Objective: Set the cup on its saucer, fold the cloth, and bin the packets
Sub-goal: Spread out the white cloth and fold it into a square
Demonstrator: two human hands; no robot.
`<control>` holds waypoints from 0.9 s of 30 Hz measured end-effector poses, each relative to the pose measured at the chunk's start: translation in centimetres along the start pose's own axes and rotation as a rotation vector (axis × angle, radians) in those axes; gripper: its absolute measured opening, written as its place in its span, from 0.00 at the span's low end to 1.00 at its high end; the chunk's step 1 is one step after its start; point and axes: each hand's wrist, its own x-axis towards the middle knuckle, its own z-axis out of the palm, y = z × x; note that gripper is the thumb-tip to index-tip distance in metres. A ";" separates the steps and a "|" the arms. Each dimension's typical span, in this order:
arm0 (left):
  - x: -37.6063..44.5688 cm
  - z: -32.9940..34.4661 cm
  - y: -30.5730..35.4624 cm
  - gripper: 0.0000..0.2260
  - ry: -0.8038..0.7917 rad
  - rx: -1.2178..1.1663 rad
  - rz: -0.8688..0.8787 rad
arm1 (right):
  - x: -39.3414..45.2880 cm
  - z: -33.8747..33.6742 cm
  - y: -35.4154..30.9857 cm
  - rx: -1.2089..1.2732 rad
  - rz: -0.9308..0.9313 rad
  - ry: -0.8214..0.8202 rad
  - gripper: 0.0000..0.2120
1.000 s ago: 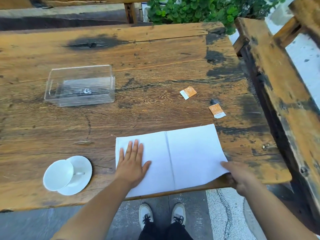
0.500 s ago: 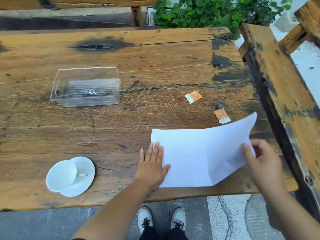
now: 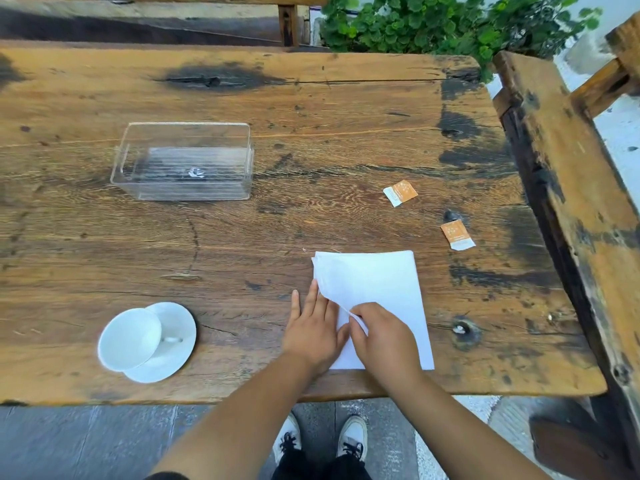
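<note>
Fingers [image 3: 311, 303] of the left hand [image 3: 313, 336] lie flat and spread, pressing the white cloth [image 3: 381, 289] at its left edge; the right hand [image 3: 384, 341] pinches a lifted corner of that folded rectangle. Beyond the cloth lie two orange packets [image 3: 400, 192] [image 3: 457, 235]. Left of it, a smooth white cup [image 3: 130, 339] tilts against its round saucer [image 3: 180, 355]; farther off stands a clear ribbed plastic bin [image 3: 183, 162] on the rough wooden table [image 3: 311, 116].

I count two orange packets, one far [image 3: 400, 192] and one nearer right [image 3: 457, 234], plus one white cloth [image 3: 381, 285], one cup [image 3: 129, 339], one saucer [image 3: 175, 341], one clear bin [image 3: 183, 162].
</note>
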 end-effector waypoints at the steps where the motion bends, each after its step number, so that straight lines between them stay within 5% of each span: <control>1: -0.1 -0.1 -0.2 0.34 0.002 -0.020 0.011 | 0.1 0.1 0.1 0.000 -0.003 0.011 0.07; 11: -2.9 -1.3 -3.4 0.25 0.011 -0.224 0.117 | -0.4 2.0 -0.9 -0.032 -0.064 0.086 0.06; 16: -5.2 -3.2 -5.3 0.23 0.245 -0.563 -0.224 | -1.3 3.9 -0.6 -0.132 -0.139 -0.340 0.30; 18: -5.9 -4.0 -4.8 0.20 0.319 -0.580 -0.278 | -1.7 3.5 -0.4 -0.033 -0.210 -0.381 0.30; 23: -8.1 -3.1 1.1 0.20 0.176 -0.425 0.014 | 0.6 0.4 4.6 -0.017 -0.279 -0.063 0.10; 27: -7.0 -1.3 4.3 0.22 -0.023 -0.113 0.234 | 4.4 -1.8 9.1 -0.324 -0.256 -0.276 0.18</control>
